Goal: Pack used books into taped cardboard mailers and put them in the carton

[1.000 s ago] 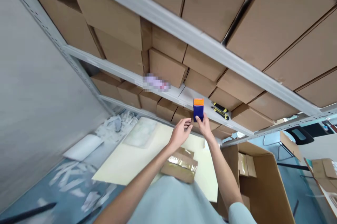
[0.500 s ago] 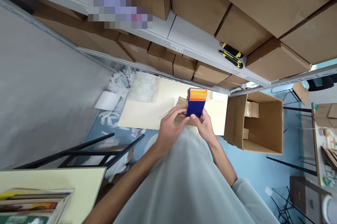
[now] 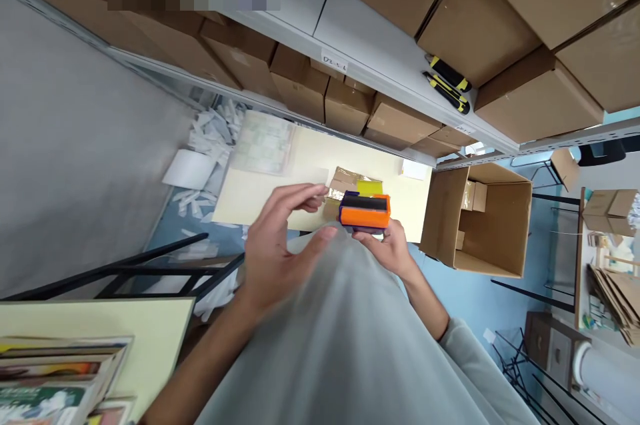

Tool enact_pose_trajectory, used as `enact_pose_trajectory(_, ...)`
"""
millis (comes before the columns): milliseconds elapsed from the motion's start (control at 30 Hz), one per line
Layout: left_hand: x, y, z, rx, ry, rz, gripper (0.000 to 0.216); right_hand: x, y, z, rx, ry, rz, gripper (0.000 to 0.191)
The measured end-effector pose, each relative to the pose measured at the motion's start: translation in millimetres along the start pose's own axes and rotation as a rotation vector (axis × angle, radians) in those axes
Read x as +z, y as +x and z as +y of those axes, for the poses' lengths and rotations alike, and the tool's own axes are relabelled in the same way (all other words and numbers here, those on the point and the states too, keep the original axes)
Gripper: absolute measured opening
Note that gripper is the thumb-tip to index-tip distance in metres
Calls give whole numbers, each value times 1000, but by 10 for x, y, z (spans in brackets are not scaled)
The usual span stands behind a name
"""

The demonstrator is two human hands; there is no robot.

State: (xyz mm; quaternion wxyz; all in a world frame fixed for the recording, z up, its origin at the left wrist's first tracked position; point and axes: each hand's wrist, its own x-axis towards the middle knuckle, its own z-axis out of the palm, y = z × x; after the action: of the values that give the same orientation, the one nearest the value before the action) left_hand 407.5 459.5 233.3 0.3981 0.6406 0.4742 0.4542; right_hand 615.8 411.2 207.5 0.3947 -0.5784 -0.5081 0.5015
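An orange and dark blue box (image 3: 364,215) with a black strip on its upper side is held in front of my body, its orange face toward me. My right hand (image 3: 389,248) grips it from below and the right, with the thumb on the near side. Left of the box, my left hand (image 3: 285,248) is open, thumb and fingers spread, and holds nothing. Beyond the box, a small brown cardboard package (image 3: 345,178) with shiny tape lies on the pale table (image 3: 310,152). Something flat and yellow (image 3: 370,186) shows just behind the box.
Cardboard boxes (image 3: 350,105) fill the shelves ahead. Two yellow and black utility knives (image 3: 447,92) lie on a shelf edge. A large open carton (image 3: 505,225) stands right of the table. Paper scraps (image 3: 215,138) lie to the left, and books (image 3: 55,378) on a nearer table.
My left hand has let go of the box and moved left, its fingers opening. The box, still in my right hand, has tipped so its orange side faces me. The view has shifted slightly.
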Motion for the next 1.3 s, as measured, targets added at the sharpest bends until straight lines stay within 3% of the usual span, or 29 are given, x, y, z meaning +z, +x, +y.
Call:
enact_pose_trajectory(200,-246,343,194,303,70,-118,38,-164,-81,5,-229,-284,-56,25)
enact_pose_trajectory(467,-334,367,257,387,111,-282,39,-325,-162,33,-517,-645,-61,12)
enact_pose_trajectory(700,-367,368,336,438,97,-359,40,-374,-211,-35,-611,-735,-40,16)
enact_pose_trajectory(900,-420,285,351,480,132,-364,45,-384,-228,-142,-588,-787,-89,18)
enact_pose_trajectory(1067,-454,249,372,515,172,-390,36,-365,-234,-204,-678,-815,-34,26)
enact_pose_trajectory(1300,-479,193,396,468,127,-408,25,-366,-276,-168,-668,-867,-94,26)
